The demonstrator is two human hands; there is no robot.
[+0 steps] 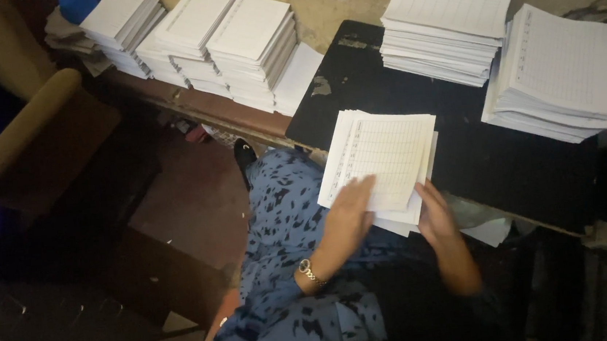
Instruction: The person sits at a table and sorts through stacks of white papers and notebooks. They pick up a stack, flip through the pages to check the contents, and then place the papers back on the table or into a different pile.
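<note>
Sheets (pixel 383 158) lie under flat, open left hand (pixel 349 210) — right hand (pixel 435 214) grips their lower edge

The person wears a loose blue garment (pixel 285 216) printed all over with irregular dark navy blotches, the cloth falling in soft folds. Its sleeve ends just above the left wrist. On that wrist sits a metal wristwatch (pixel 308 270) with a small round case and a linked band. The left hand (pixel 347 214) and right hand (pixel 436 217) are bare, without gloves.
</note>
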